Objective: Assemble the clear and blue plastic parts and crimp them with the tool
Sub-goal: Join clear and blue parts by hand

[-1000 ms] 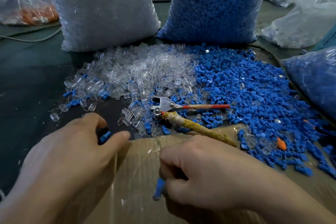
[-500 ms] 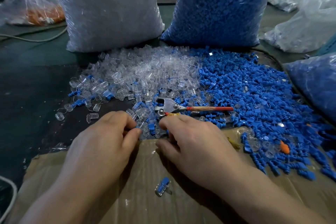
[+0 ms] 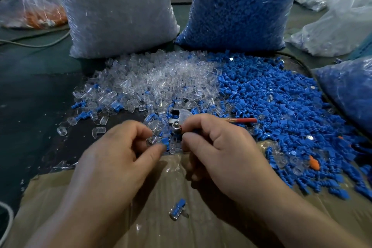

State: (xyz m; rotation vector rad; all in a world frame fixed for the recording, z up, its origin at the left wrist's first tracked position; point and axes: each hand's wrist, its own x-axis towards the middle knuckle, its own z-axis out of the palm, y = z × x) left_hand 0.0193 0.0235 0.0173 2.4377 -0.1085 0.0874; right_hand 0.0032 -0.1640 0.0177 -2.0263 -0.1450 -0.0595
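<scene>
Where the cardboard sheet (image 3: 100,197) lies nearest, one assembled piece (image 3: 177,210), blue seated in clear, rests alone. Beyond it, the left hand (image 3: 112,157) pinches a blue part (image 3: 164,141) between thumb and fingertips at the edge of the loose scatter. The right hand (image 3: 223,151) is curled over the near handle of the crimping tool (image 3: 179,116), apparently gripping it. That handle is hidden under the palm; the red handle (image 3: 243,120) points right.

Judgement: parts are being gathered for mating. Recommend taking a clear part from the clear pile (image 3: 157,80) just behind, seating the blue part fully and square before offering it to the tool's head, and keeping fingertips out of the head. The blue pile (image 3: 281,102) lies to the right. A clear stock bag (image 3: 116,10) and a blue stock bag (image 3: 241,6) stand farthest back.
</scene>
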